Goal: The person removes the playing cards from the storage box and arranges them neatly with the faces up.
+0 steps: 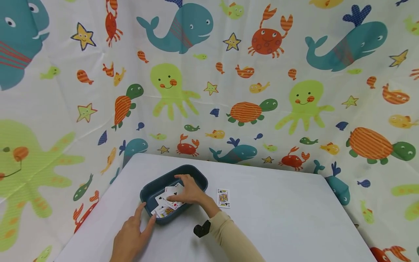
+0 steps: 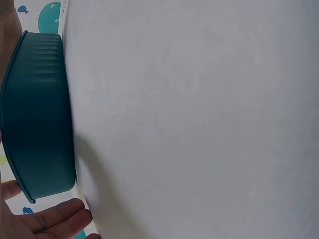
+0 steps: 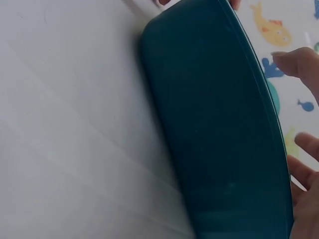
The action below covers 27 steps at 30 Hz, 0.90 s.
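A dark teal tray with rounded corners stands on the table, holding several loose playing cards in a spread heap. My left hand is at the tray's near left corner, its thumb and index finger apart and touching the rim. Above the cards is my right hand, thumb and fingers spread wide with no card seen between them. In the right wrist view its thumb and fingers stand apart beyond the tray's wall. To the right of the tray lies one face-up club picture card.
A white cloth covers the table. Behind and at the sides hangs a curtain printed with sea animals. A black strap piece sticks out from the right wrist beside the beige sleeve.
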### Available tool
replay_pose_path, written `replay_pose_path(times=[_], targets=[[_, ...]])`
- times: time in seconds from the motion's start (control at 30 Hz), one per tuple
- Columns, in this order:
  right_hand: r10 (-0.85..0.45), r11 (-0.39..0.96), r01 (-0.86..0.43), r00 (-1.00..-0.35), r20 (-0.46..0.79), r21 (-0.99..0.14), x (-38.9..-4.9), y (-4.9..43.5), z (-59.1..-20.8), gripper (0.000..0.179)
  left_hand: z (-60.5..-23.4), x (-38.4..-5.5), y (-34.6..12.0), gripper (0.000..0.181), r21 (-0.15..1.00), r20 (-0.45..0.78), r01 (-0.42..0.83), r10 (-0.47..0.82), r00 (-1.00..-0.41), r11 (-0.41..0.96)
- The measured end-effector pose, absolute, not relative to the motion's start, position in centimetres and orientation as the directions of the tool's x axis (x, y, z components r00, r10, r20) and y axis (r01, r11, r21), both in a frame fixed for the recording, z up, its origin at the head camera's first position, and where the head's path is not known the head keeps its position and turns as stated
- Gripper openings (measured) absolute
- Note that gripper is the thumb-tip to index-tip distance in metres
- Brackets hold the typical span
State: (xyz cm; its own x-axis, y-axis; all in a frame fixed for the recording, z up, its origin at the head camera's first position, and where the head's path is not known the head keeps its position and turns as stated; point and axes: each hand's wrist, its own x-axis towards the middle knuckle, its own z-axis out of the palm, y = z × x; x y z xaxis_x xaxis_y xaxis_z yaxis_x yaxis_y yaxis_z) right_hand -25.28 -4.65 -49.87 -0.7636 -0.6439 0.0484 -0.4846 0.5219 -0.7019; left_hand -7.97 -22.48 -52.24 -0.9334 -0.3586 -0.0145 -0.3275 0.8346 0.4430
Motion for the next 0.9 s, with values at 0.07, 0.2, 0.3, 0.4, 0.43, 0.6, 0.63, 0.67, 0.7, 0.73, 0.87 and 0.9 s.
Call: replay_pose_path(times=[0.07, 0.2, 0.3, 0.4, 0.43, 0.6, 0.63, 0.67, 0.7, 0.73, 0.87, 0.9], targets=[[-0.654, 0.527, -0.490, -0.755, 0.036, -0.694, -25.5, -4.5, -49.8, 0.085, -52.3, -8.0, -22.4, 0.078, 0.443, -0.014, -0.328, -0.359, -0.933, 0.835], [-0.679, 0.528, -0.509, -0.734, 0.022, -0.680, -25.9, -4.4, -49.7, 0.084, -52.5, -8.2, -22.1, 0.079, 0.440, -0.016, -0.331, -0.361, -0.933, 0.835], [-0.698, 0.529, -0.524, -0.716, 0.008, -0.668, -26.2, -4.4, -49.8, 0.084, -52.6, -8.3, -21.9, 0.079, 0.441, -0.011, -0.331, -0.364, -0.932, 0.834], [-0.716, 0.533, -0.539, -0.698, -0.009, -0.651, -26.5, -4.5, -50.0, 0.084, -52.7, -8.2, -21.7, 0.077, 0.442, 0.002, -0.328, -0.367, -0.930, 0.835], [-0.721, 0.537, -0.544, -0.693, -0.015, -0.645, -26.6, -4.6, -50.1, 0.084, -52.7, -8.1, -21.7, 0.077, 0.441, 0.005, -0.328, -0.368, -0.930, 0.836], [-0.726, 0.570, -0.559, -0.686, -0.050, -0.603, -26.9, -5.1, -50.4, 0.085, -52.6, -8.1, -21.6, 0.080, 0.434, -0.017, -0.342, -0.371, -0.928, 0.834], [-0.725, 0.577, -0.563, -0.687, -0.054, -0.592, -26.9, -5.2, -50.4, 0.085, -52.6, -8.1, -21.6, 0.081, 0.432, -0.023, -0.345, -0.372, -0.928, 0.834], [-0.724, 0.585, -0.565, -0.687, -0.060, -0.582, -26.9, -5.4, -50.4, 0.085, -52.5, -8.1, -21.6, 0.081, 0.431, -0.028, -0.348, -0.373, -0.927, 0.833], [-0.721, 0.594, -0.567, -0.690, -0.065, -0.571, -26.9, -5.5, -50.5, 0.085, -52.5, -8.1, -21.6, 0.080, 0.430, -0.028, -0.348, -0.373, -0.927, 0.833], [-0.720, 0.601, -0.570, -0.691, -0.070, -0.560, -27.0, -5.6, -50.5, 0.084, -52.4, -8.1, -21.6, 0.080, 0.431, -0.028, -0.348, -0.373, -0.927, 0.833], [-0.717, 0.625, -0.580, -0.691, -0.090, -0.522, -27.1, -6.0, -50.8, 0.084, -52.3, -8.1, -21.5, 0.079, 0.431, -0.032, -0.353, -0.377, -0.926, 0.830], [-0.716, 0.629, -0.581, -0.692, -0.094, -0.516, -27.2, -6.1, -50.9, 0.084, -52.3, -8.1, -21.5, 0.078, 0.431, -0.031, -0.354, -0.378, -0.925, 0.830]])
